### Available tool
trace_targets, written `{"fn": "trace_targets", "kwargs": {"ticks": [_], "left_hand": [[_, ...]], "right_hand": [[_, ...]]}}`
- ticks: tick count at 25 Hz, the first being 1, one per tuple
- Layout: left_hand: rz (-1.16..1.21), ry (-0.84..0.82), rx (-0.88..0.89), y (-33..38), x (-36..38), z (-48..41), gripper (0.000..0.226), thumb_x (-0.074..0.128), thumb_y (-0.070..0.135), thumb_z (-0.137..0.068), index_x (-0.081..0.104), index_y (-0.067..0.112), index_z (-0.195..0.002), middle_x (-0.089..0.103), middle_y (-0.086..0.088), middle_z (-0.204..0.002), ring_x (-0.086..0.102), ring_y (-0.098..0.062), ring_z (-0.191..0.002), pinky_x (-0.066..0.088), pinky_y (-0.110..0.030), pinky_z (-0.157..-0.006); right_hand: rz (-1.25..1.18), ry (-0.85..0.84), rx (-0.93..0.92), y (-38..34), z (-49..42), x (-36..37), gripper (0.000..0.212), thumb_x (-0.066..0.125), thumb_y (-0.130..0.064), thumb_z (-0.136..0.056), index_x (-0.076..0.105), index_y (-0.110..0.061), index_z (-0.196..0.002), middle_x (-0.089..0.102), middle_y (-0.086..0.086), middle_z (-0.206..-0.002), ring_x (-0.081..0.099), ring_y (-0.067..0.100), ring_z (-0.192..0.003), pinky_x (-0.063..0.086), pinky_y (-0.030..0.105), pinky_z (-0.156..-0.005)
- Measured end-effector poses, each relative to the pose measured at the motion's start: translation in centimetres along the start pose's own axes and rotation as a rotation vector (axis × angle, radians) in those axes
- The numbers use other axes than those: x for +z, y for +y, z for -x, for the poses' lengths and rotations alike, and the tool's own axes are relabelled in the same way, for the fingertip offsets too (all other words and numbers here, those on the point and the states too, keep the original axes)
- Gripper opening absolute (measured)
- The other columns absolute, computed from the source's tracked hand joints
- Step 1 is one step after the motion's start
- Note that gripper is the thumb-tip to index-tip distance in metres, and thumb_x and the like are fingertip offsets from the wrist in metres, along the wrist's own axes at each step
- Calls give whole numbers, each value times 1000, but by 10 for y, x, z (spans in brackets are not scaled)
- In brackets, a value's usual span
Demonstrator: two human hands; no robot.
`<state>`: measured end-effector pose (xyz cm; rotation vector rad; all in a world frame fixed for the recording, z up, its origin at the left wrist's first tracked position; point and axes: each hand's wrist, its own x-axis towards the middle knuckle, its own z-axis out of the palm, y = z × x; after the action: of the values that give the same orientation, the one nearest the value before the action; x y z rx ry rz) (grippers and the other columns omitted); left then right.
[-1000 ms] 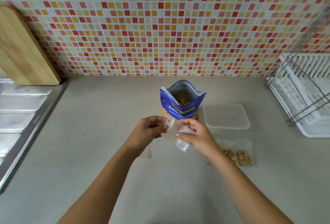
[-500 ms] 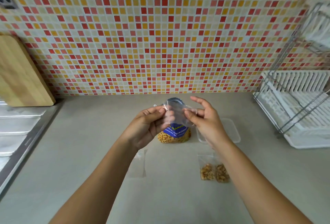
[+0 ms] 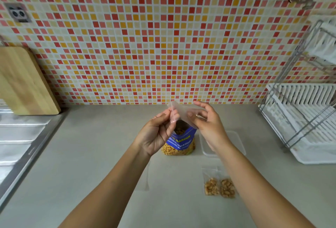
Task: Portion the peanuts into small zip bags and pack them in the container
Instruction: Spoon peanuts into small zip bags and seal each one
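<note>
Held up in the air just above the open peanut pouch (image 3: 181, 142): a small zip bag (image 3: 183, 114), empty, clear and faintly frosted, thin creased film. Pinched at its left edge by the left hand (image 3: 156, 135), thumb against curled fingers. Gripped at its right side by the right hand (image 3: 207, 124), thumb and forefinger on the film, other fingers loosely spread (bag mouth open or sealed: cannot tell).

Below, upright on the smooth grey counter (image 3: 91, 155): glossy blue pouch, yellow lettering, see-through lower window packed with tan peanuts. Just right of it, partly behind the right wrist, a shallow rectangular container (image 3: 238, 136) of clear plastic with rounded corners. Nearer, beside the right forearm, two filled zip bags (image 3: 211, 186) lying side by side, lumpy with peanuts. Behind, a mosaic wall (image 3: 145, 45) of small red, orange and cream squares.
</note>
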<state>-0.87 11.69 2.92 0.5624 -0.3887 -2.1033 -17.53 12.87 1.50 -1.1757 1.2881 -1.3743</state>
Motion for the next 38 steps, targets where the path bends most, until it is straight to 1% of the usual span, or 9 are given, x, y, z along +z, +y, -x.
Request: {"fn": "trace_targets", "kwargs": {"ticks": [3, 9, 14, 17, 23, 27, 30, 33, 38], "left_hand": [[64, -38, 20, 18, 20, -4, 23, 47, 4, -84, 66, -1, -97, 74, -14, -80, 74, -20, -70, 57, -25, -68], [-54, -50, 122, 37, 45, -7, 38, 43, 4, -94, 74, 2, -73, 73, -6, -72, 72, -13, -63, 57, -20, -62], [-196, 4, 158, 37, 34, -9, 15, 51, 4, -91, 65, 6, -85, 68, -4, -69, 66, -9, -57, 55, -15, -56], [-452, 118, 246, 35, 20, -9, 13, 55, 1, -89, 65, 6, -81, 65, -4, -69, 62, -12, -62, 55, -17, -56], [-996, 411, 414, 38, 16, -11, 14, 58, 2, -89, 64, 12, -79, 65, -8, -80, 65, -20, -75, 57, -20, -64], [-1040, 383, 361, 42, 12, -10, 9, 60, 6, -88, 65, 2, -94, 66, -11, -85, 65, -19, -75, 59, -21, -66], [-1107, 346, 343, 42, 11, -10, 9, 61, 9, -87, 65, 2, -92, 66, -10, -78, 64, -18, -70, 58, -26, -70], [-1185, 297, 344, 36, 15, -12, 6, 61, 7, -86, 67, 4, -87, 65, -6, -68, 60, -9, -56, 54, -18, -59], [-1239, 276, 342, 30, 17, -14, 11, 60, 2, -83, 67, 10, -79, 66, -7, -68, 59, -12, -57, 50, -18, -55]], "right_hand": [[-11, 21, -22, -26, -18, 5, 34, 70, -18, -81, 53, -35, -104, 67, 1, -90, 65, 20, -90, 51, 29, -74], [36, 9, -79, -59, -38, 13, 29, 64, -13, -87, 50, -28, -107, 69, 1, -83, 65, 12, -78, 51, 27, -71], [76, 17, -60, -54, -38, 9, 28, 53, -8, -93, 48, -26, -114, 71, 0, -90, 66, 8, -84, 51, 24, -72], [40, 48, -14, -47, -37, 2, 32, 54, -5, -92, 48, -25, -116, 70, 0, -91, 63, 4, -81, 49, 19, -68], [-15, -48, 94, -42, -36, -1, 37, 49, -1, -94, 44, -22, -124, 72, -4, -91, 65, 10, -87, 51, 29, -83], [434, 92, -116, -43, -31, -9, 60, 67, -35, -83, 39, -19, -133, 56, -7, -123, 55, 12, -113, 44, 30, -99], [800, -147, -435, -54, -21, -7, 86, 72, -54, -69, 36, -21, -139, 36, -4, -145, 34, 9, -132, 27, 25, -108], [1050, -311, -495, -42, -21, 3, 99, 76, -59, -62, 32, -21, -143, 33, -5, -149, 28, 11, -137, 22, 29, -115], [1050, -235, -459, -23, -25, 2, 89, 71, -61, -64, 43, -21, -138, 50, -6, -134, 40, 14, -126, 31, 30, -108]]}}
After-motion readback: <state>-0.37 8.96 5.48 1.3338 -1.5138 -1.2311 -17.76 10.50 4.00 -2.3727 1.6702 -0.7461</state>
